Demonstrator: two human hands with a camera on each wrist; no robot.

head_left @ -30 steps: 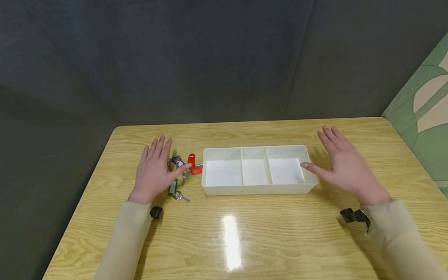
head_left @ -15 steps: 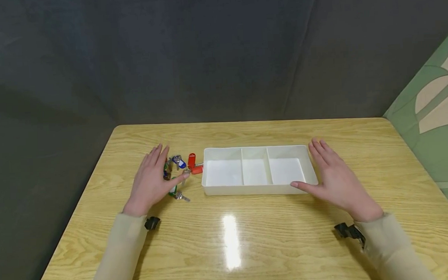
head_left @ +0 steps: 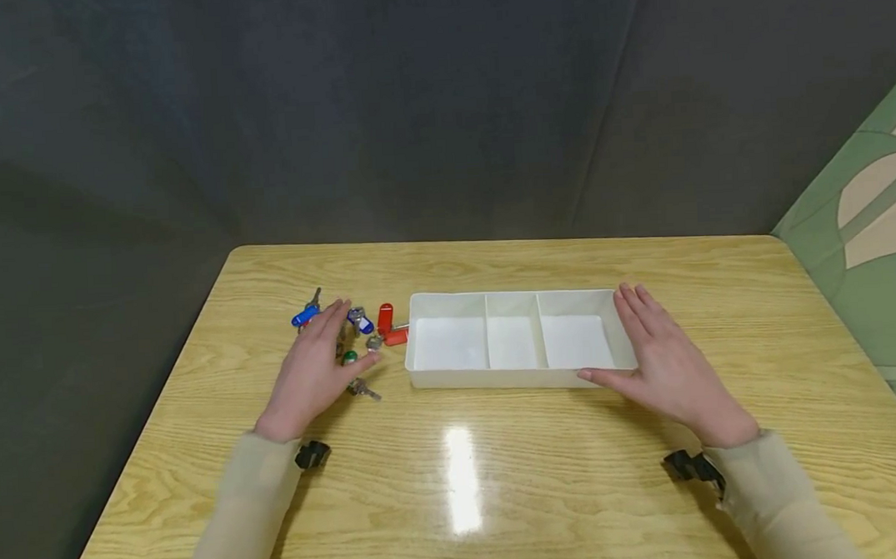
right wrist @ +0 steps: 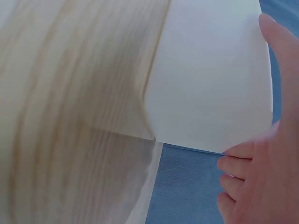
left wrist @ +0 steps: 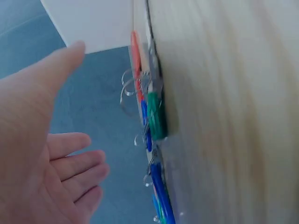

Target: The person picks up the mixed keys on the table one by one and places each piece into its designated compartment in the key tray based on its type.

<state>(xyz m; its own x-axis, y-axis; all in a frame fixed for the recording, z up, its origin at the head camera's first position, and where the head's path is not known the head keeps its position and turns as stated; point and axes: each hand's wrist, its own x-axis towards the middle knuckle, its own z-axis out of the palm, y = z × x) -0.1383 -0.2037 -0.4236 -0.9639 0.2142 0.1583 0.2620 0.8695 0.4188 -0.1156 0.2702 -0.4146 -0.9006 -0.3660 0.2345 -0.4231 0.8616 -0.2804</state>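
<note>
A white three-compartment organizer tray point(head_left: 497, 378) lies on the table, with bare compartments. My right hand point(head_left: 673, 374) is at its right end, fingers straight along the end wall and thumb over the front rim. In the right wrist view the hand point(right wrist: 261, 182) is close against the tray's end; firm contact I cannot tell. Left of the tray my left hand point(head_left: 308, 377) hovers, fingers extended, above several keys with coloured tags. Among them are a red key tag point(head_left: 385, 318), a blue key tag point(head_left: 305, 316) and a green key tag point(left wrist: 157, 115). The hand partly covers the pile.
The wooden table point(head_left: 396, 473) has a bright reflection in front of the tray. A dark curtain point(head_left: 441, 113) hangs behind and to the left. A leaf-patterned panel point(head_left: 878, 244) stands at the right. Black wrist mounts point(head_left: 313, 454) hang under both sleeves.
My right hand has come down and inward to the tray's right end. My left hand has lowered slightly and tilted, uncovering a blue-tagged key at the far left. The tray and keys look unmoved.
</note>
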